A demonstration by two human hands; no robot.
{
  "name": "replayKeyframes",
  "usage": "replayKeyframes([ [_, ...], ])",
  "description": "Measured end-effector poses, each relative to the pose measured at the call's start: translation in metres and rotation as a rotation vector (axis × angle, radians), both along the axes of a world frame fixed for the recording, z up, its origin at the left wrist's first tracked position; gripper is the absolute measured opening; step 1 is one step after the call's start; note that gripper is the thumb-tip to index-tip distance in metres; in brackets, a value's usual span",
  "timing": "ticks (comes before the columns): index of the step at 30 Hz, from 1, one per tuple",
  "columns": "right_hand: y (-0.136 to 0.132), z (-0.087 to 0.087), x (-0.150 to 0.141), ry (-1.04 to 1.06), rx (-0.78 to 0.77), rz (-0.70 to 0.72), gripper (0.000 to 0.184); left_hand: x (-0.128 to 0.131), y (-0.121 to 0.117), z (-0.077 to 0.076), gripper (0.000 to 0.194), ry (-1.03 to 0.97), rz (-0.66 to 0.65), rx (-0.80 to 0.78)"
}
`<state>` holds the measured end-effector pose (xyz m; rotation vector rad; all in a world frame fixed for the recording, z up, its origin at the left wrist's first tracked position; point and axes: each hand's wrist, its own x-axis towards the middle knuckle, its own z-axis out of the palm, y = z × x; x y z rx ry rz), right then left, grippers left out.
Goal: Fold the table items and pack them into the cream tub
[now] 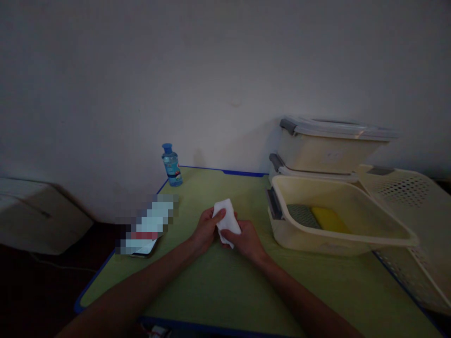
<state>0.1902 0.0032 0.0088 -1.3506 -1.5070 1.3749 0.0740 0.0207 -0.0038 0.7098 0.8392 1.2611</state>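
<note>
Both my hands meet over the middle of a green table (197,291) with a blue edge. Between them is a folded white cloth (226,217). My left hand (206,230) pinches the cloth's upper left side with thumb and fingers. Curled around its lower end from the right is my right hand (246,241). The cloth stands slightly tilted, just above the tabletop.
An open cream plastic tub (352,234) holding a grey pad (303,216) and a yellow sponge (329,219) sits at right, with lidded tubs (331,150) stacked behind and a perforated basket (412,206) beside. A small blue bottle (171,165) stands at the back. A phone-like object (144,246) lies at the left edge.
</note>
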Motion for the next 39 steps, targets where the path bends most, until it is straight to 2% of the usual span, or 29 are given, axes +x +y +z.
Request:
replayKeyframes([
  [8,0.002,-0.006,0.003,-0.071,0.076,0.021,0.019,-0.004,0.003,0.010,0.042,-0.020,0.072,-0.019],
  [15,0.002,-0.012,0.003,0.132,-0.038,0.069,0.028,-0.004,0.003,0.004,0.043,-0.016,0.059,0.011],
  [25,0.006,-0.010,0.006,0.169,-0.076,0.107,0.055,-0.011,0.008,0.008,0.041,-0.024,0.098,0.009],
  [39,0.002,-0.008,0.008,0.151,-0.004,0.159,0.058,-0.010,0.008,0.009,0.033,-0.038,0.066,-0.006],
])
